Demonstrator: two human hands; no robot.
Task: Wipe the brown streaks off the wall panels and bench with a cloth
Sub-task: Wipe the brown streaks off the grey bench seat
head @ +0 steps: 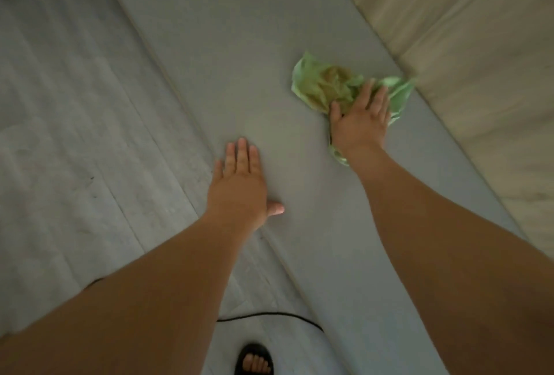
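Fingers (380, 101) of my right hand (359, 122) are lying straight, pressing the green cloth (317, 83), brown-stained, onto the grey worktop (239, 44) just beside the beige wall panels (464, 59). Left hand (239, 185) is resting flat, fingers together, near the worktop's front edge. Below, I am seeing floor (60, 104), a black cable (269, 315) and a sandalled foot (254, 359).

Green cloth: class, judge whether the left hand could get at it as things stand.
Probably yes. The left hand lies flat on the bench, with only bare surface between it and the green cloth. The right hand presses only the cloth's near side.
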